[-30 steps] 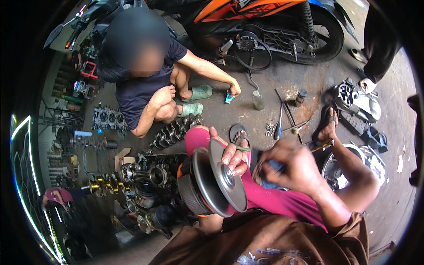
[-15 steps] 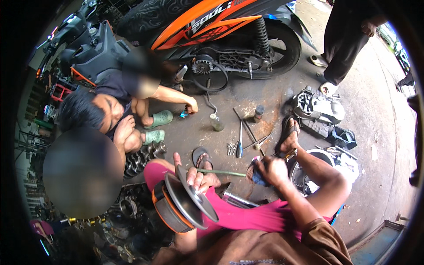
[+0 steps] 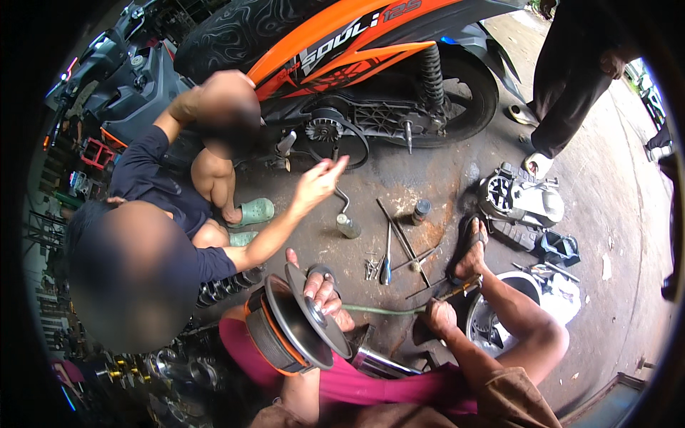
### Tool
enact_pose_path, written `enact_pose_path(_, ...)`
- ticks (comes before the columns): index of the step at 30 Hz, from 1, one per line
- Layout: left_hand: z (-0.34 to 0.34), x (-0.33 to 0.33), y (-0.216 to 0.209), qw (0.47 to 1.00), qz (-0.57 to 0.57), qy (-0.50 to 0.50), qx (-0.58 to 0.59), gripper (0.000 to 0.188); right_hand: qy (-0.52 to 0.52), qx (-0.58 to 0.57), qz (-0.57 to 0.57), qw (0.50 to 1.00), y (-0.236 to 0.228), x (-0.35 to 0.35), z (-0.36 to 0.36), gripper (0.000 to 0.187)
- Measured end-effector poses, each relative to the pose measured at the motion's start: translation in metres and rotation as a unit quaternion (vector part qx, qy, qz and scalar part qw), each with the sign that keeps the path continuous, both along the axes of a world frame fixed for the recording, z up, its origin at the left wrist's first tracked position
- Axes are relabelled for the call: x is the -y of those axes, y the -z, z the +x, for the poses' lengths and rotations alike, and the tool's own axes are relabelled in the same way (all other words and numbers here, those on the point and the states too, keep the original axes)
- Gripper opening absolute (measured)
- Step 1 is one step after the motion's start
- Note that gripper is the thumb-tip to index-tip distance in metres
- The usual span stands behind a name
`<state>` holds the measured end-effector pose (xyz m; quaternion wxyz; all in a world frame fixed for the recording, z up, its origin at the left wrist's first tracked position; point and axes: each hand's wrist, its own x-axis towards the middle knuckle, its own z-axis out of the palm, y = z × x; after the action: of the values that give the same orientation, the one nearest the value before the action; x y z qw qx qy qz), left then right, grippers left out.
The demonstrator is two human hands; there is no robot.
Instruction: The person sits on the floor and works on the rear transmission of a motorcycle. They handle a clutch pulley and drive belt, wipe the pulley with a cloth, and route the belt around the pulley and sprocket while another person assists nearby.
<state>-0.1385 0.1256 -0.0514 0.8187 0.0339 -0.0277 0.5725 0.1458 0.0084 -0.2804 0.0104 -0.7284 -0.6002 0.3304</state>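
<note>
My left hand point(image 3: 321, 291) grips a scooter's drive pulley with its clutch point(image 3: 275, 335), a dark drum with an orange rim and two grey metal discs. My fingers press on the outer disc, and the pulley is held tilted above my pink-clad thigh. My right hand point(image 3: 440, 317) is closed round a green hose point(image 3: 382, 309) near a brass-coloured, slim piece point(image 3: 460, 287) that slants up toward my foot. How that piece joins the hose is hidden by my fist. Between my legs lies a shiny metal cylinder point(image 3: 382, 362).
An orange scooter point(image 3: 342, 53) stands ahead, its drive side exposed. On the floor are a small bottle point(image 3: 348, 227), a dark jar point(image 3: 421, 210), a blue-handled screwdriver point(image 3: 386, 271), bolts and rods. A metal basin point(image 3: 524, 282) and an engine cover point(image 3: 524, 196) lie right. Co-workers crouch left; another person stands upper right.
My right hand has moved lower and no longer shows the dark blue item at its fingers. A co-worker's arm now reaches across toward the scooter. My left hand keeps the pulley.
</note>
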Motion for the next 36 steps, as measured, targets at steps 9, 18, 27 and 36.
enact_pose_path(9,0.033,-0.07,0.008,0.999,-0.05,0.013,0.006,0.051,-0.042,0.003,-0.181,0.983,0.051,0.007,0.008,0.031)
enact_pose_path(18,0.045,-0.082,0.038,0.998,-0.041,0.039,-0.023,0.058,0.03,-0.113,-0.038,0.992,0.044,-0.04,0.004,0.027)
enact_pose_path(27,0.036,-0.073,0.063,0.996,-0.055,0.066,-0.018,0.059,0.23,-0.2,0.082,0.949,0.009,-0.106,-0.012,0.014)
enact_pose_path(36,0.063,-0.096,0.073,0.992,-0.068,0.106,-0.011,0.055,0.139,-0.261,0.105,0.949,-0.016,-0.22,-0.016,0.017)
